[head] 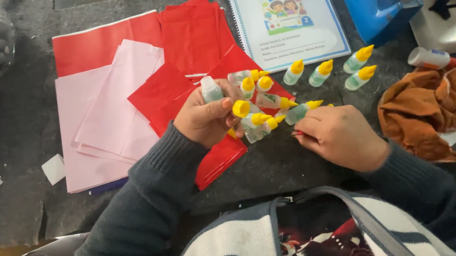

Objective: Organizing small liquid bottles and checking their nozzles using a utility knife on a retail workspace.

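My left hand (206, 119) grips a small clear glue bottle (211, 89) upright, its white neck bare, and pinches a yellow cap (241, 108) by the fingertips. My right hand (339, 136) rests on the grey felt, fingers closed on a thin red object (298, 133) next to a lying yellow-capped bottle (300, 112). Several more yellow-capped bottles (260, 123) cluster between my hands. Others stand farther back (359, 59).
Red paper sheets (191, 32) and pink paper sheets (96, 122) lie at the left. A spiral-bound booklet (283, 13) sits at the back, a blue container (368, 4) beside it. A brown cloth (424, 109) lies right, with a white glue bottle (429, 58).
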